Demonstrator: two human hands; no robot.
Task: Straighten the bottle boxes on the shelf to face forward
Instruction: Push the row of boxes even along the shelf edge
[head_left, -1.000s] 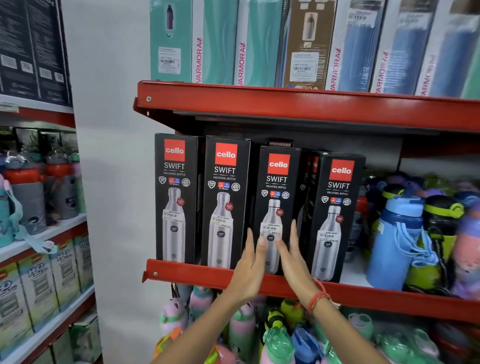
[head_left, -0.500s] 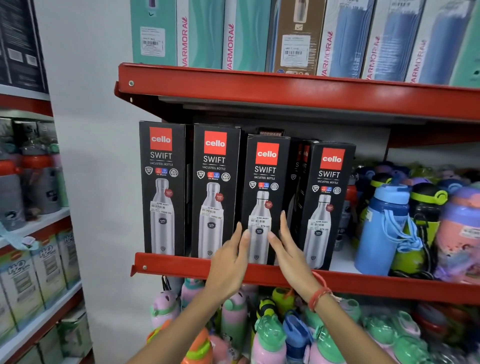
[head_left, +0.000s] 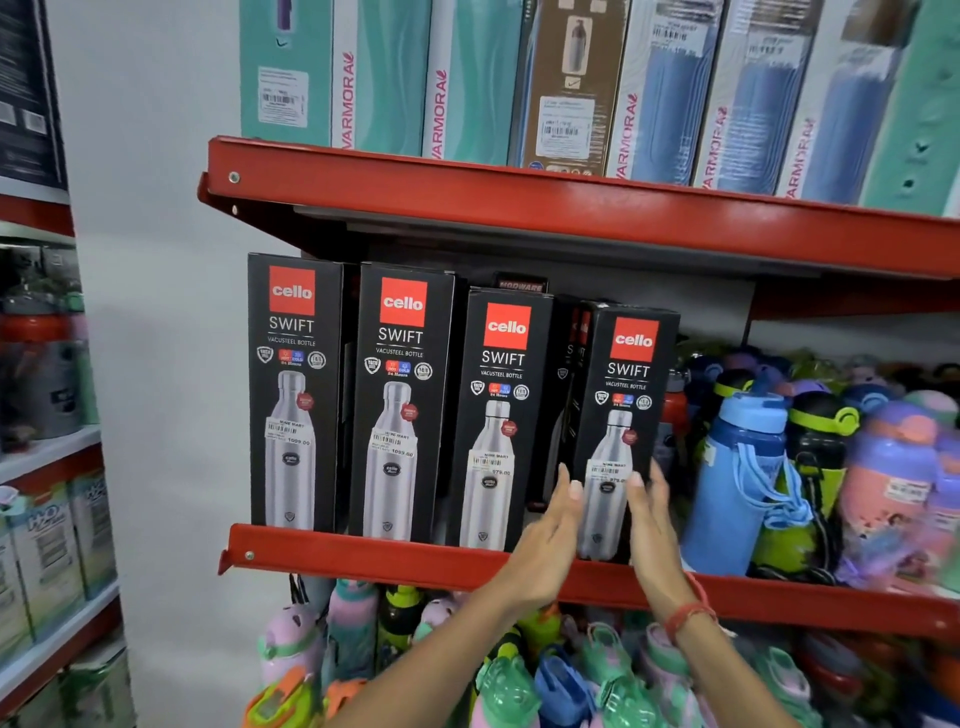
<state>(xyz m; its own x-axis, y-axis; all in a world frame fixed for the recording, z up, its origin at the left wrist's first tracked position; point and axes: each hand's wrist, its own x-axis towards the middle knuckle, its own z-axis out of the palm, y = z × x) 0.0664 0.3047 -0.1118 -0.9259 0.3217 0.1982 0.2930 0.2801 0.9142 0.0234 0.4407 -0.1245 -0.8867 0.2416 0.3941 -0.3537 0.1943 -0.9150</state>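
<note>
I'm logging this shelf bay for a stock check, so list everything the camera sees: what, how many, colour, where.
Cello Swift boxes: four in the front row, black with red logo, middle shelf; at least one more partly hidden behind.
Middle shelf: one, red edge, under the black boxes.
Upper shelf: one, red, above them.
Varmora boxes: several, teal and blue, plus one brown box, on the upper shelf.
Loose bottles: many, blue, green, pink, purple, right of the black boxes.
Lower bottles: many, pastel colours, below the middle shelf.
Side shelving: bottles and boxes, far left, blurred.
Left hand: open, by the left edge of the rightmost black box.
Right hand: open, by its right edge; red wristband.
</note>
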